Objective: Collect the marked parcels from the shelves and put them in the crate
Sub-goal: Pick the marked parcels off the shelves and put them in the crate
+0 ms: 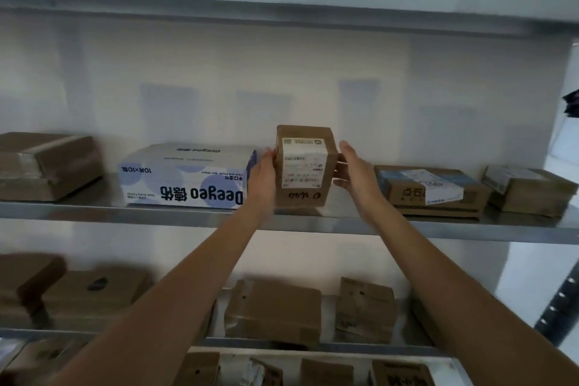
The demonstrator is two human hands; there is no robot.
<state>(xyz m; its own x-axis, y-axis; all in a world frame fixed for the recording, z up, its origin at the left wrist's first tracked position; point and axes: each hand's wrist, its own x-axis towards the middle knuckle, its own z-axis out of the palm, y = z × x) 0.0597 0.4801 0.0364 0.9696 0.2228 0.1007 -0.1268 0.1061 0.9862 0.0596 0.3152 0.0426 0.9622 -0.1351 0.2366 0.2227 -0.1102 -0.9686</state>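
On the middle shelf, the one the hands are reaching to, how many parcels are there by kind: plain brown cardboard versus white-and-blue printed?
Brown cardboard boxes: 4 (far left, the upright labelled one between the hands, the one with blue tape, far right)
White-and-blue printed carton: 1
Total: 5

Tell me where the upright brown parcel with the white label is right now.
The upright parcel stands mid-frame on the middle shelf, held between left hand and right hand, between the Deeyeo box and a flat taped parcel.
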